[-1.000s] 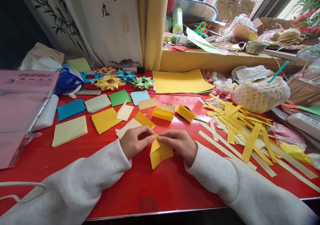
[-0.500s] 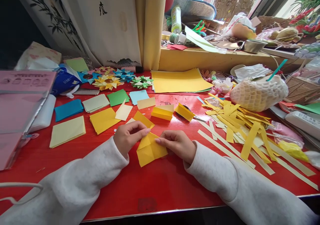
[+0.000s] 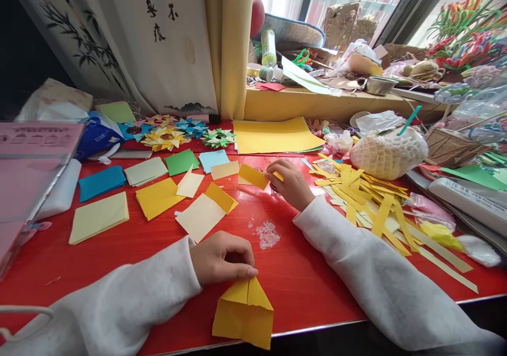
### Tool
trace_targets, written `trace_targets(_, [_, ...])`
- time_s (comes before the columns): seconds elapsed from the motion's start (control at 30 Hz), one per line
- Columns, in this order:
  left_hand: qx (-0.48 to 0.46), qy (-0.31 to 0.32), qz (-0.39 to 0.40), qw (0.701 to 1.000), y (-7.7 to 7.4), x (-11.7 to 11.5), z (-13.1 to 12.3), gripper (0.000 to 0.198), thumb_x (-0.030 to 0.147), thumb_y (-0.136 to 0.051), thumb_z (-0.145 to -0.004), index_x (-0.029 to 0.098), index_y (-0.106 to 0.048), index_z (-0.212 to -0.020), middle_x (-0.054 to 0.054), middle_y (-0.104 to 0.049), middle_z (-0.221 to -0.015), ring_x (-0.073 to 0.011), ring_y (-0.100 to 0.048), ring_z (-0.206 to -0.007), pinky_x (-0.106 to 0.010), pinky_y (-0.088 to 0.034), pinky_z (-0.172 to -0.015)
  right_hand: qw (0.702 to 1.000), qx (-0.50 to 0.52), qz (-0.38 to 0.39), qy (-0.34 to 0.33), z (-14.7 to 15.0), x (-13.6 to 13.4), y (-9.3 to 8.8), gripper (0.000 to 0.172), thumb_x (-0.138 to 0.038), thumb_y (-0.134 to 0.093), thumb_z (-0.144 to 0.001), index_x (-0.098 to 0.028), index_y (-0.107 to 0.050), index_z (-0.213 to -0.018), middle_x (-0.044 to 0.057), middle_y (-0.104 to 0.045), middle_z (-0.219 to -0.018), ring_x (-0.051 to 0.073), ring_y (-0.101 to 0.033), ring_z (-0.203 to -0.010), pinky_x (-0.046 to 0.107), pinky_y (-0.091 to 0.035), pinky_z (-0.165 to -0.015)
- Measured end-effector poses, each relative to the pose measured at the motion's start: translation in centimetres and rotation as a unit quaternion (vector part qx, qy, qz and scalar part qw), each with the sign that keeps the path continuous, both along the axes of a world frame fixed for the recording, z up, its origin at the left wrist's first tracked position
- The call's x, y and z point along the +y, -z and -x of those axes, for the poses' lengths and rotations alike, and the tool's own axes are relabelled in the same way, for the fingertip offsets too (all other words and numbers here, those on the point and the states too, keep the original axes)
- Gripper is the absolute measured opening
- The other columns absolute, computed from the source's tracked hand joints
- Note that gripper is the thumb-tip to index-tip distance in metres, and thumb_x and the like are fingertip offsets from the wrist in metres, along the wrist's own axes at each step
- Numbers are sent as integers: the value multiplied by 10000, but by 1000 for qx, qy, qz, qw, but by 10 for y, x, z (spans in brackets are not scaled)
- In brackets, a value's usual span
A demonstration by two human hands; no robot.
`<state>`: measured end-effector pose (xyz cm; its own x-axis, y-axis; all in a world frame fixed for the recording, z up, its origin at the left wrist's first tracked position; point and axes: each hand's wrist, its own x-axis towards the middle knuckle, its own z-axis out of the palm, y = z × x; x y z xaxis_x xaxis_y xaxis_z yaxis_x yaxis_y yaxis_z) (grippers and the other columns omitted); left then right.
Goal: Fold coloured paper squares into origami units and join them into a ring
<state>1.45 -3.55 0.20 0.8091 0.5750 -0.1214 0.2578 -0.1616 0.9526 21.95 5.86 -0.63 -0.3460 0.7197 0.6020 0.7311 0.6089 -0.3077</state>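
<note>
Near the table's front edge, my left hand [image 3: 225, 258] pinches the top point of a yellow paper [image 3: 243, 316] with two folded-in corners and a square lower part. Farther back, my right hand [image 3: 291, 184] has its fingers at the right end of a small folded yellow paper [image 3: 253, 176]; another bit of yellow shows by its fingers. Whether it grips either piece is hard to tell. Between the hands and the stacks lie a cream sheet [image 3: 201, 217] and a folded yellow piece [image 3: 221, 197].
Stacks of blue [image 3: 102, 183], green [image 3: 181, 162] and yellow paper [image 3: 158, 198] lie on the red table [image 3: 309, 287]. Yellow strips [image 3: 382, 213] spread at the right, near a netted round object [image 3: 390, 152]. Folded paper stars [image 3: 164, 138] sit at the back.
My left hand has moved toward the front edge with the yellow paper. My right hand has let go of that paper and reached back to the small folded pieces. The view has shifted slightly.
</note>
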Motion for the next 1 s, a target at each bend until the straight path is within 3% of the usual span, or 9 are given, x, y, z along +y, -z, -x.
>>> trace_targets(0.17, [4, 4, -9, 1000, 2, 2, 2, 247, 354, -540, -679, 133, -521, -571, 10, -489, -543, -76, -406, -492, -187, -306, -439, 980, 185, -19, 65, -10, -3, -24, 155, -277, -403, -816, -172, -492, -744, 47, -506, -815, 137, -500, -755, 259, -422, -664])
trace_targets(0.27, [-1, 0, -12, 1000, 3, 2, 1, 248, 359, -535, -680, 140, -517, -565, 10, -492, -540, -81, -417, -492, -190, -315, -444, 966, 247, 24, 74, -11, -4, -26, 184, -325, -372, -825, -178, -471, -775, 28, -498, -767, 114, -509, -669, 248, -426, -628])
trace_targets(0.33, [-1, 0, -8, 1000, 3, 1, 0, 249, 365, -533, -677, 144, -515, -564, 11, -489, -538, -81, -417, -486, -190, -314, -440, 969, 230, 82, 44, -8, -4, -22, 179, -327, -371, -822, -182, -467, -777, 35, -517, -811, 96, -511, -607, 239, -428, -583])
trace_targets(0.47, [3, 1, -17, 1000, 4, 1, 0, 250, 370, -530, -676, 147, -518, -564, 15, -480, -534, -79, -403, -479, -191, -306, -436, 970, 130, 205, -26, 3, -5, -6, 190, -297, -406, -798, -163, -476, -682, 86, -465, -1109, 47, -487, -492, 229, -419, -486])
trace_targets(0.53, [1, 2, -22, 1000, 4, 2, 0, 250, 368, -530, -678, 148, -520, -560, 15, -478, -535, -78, -400, -478, -191, -304, -435, 966, 102, 237, -32, 7, -5, 1, 179, -279, -442, -777, -158, -473, -649, 84, -517, -1043, 52, -489, -489, 226, -417, -479])
trace_targets(0.6, [-3, 0, -23, 1000, 4, 1, 0, 254, 369, -529, -679, 148, -521, -555, 15, -474, -531, -78, -399, -475, -192, -300, -431, 961, 106, 254, -31, 8, -4, 3, 158, -267, -458, -769, -162, -477, -652, 48, -583, -802, 75, -504, -498, 227, -421, -497])
trace_targets(0.7, [-7, -11, -18, 1000, 5, 1, 0, 260, 377, -531, -676, 148, -519, -554, 18, -461, -521, -76, -386, -465, -192, -288, -419, 953, 185, 238, -23, 5, -4, -5, 159, -300, -454, -777, -166, -484, -696, -2, -537, -587, 98, -525, -503, 232, -425, -500])
trace_targets(0.87, [-2, -14, -11, 1000, 4, 1, 0, 254, 374, -534, -671, 147, -515, -559, 12, -470, -527, -82, -392, -477, -194, -289, -422, 925, 367, 102, 5, -3, -9, -30, 222, -399, -411, -790, -183, -457, -762, -7, -518, -626, 89, -537, -537, 248, -465, -552])
trace_targets(1.0, [-3, -6, 1, 1000, 2, 1, 0, 245, 361, -532, -676, 146, -509, -562, 14, -469, -534, -79, -396, -479, -191, -295, -429, 904, 423, 54, 42, -3, -12, -33, 241, -435, -385, -794, -199, -435, -782, 1, -516, -644, 96, -550, -559, 237, -476, -502])
